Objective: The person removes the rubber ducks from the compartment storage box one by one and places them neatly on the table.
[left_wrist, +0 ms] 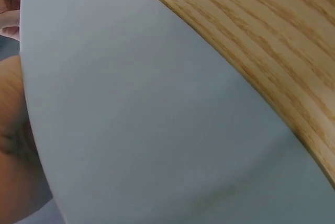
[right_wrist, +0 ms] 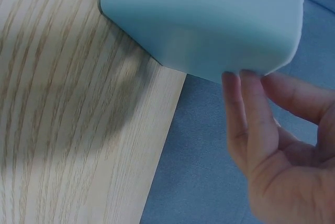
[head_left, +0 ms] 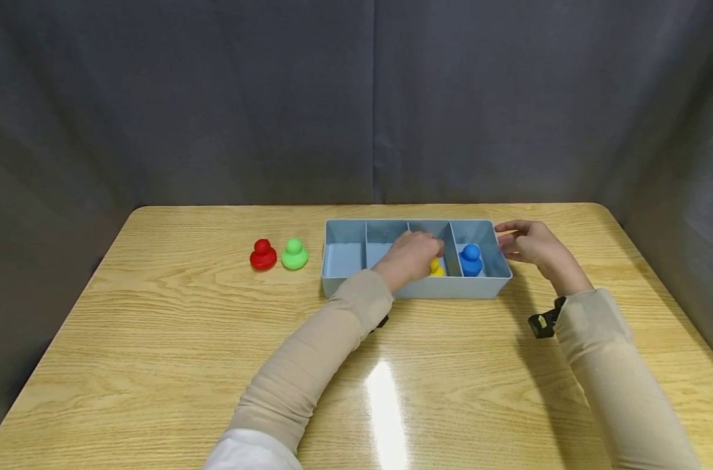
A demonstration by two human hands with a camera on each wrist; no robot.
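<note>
Our left hand (head_left: 412, 253) curled round the smooth yellow plastic duck (head_left: 436, 267) inside the matte grey-blue four-compartment plastic tray (head_left: 415, 287), our right hand (head_left: 529, 243) open, fingertips touching its rounded end wall, glossy blue duck (head_left: 471, 259) between our hands.

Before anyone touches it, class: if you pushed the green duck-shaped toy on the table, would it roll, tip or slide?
The green toy would probably slide, not roll: it sits on a broad base that looks flat. Tipping seems unlikely, since it looks squat, with a small head over a wider body. It may nudge the red toy right beside it. Its smooth, rounded surface could be slippery to pinch.
</note>
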